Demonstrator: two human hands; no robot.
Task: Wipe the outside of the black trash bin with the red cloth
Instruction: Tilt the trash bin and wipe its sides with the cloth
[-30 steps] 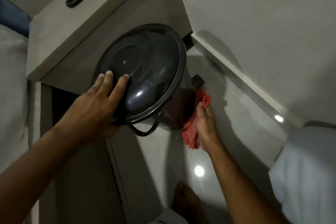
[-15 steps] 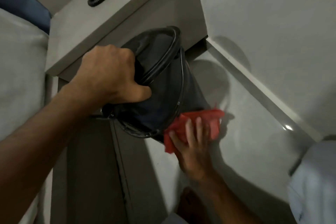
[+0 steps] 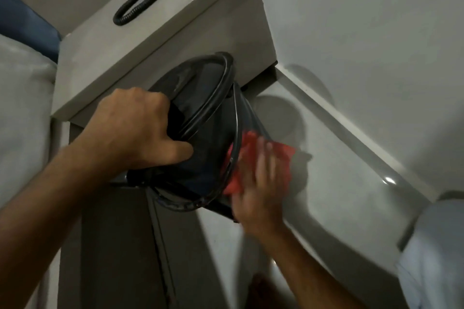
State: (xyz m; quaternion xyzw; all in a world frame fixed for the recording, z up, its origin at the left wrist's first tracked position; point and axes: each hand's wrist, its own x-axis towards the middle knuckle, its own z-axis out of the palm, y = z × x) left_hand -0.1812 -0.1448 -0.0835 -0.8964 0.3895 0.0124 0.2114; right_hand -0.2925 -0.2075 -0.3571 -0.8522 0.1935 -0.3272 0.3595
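Note:
The black trash bin [image 3: 213, 158] is tilted, its lid partly open toward the nightstand. My left hand [image 3: 135, 128] grips the bin's rim at the top, thumb against its side. The red cloth [image 3: 281, 155] lies against the bin's right outer wall. My right hand [image 3: 261, 183] presses flat on the cloth with fingers spread and is blurred by motion. Part of the cloth shows beyond the fingers; the bin's base is hidden behind the hand.
A grey nightstand [image 3: 155, 40] stands right behind the bin, with a phone and coiled cord [image 3: 135, 7] on top. A wall and skirting board [image 3: 351, 118] run along the right. A bed edge [image 3: 22, 113] is at left, white fabric [image 3: 437, 253] at lower right.
My left hand went from flat on the lid to gripping the rim, and the bin tilted with its lid open. My right hand with the cloth slid across the bin's side.

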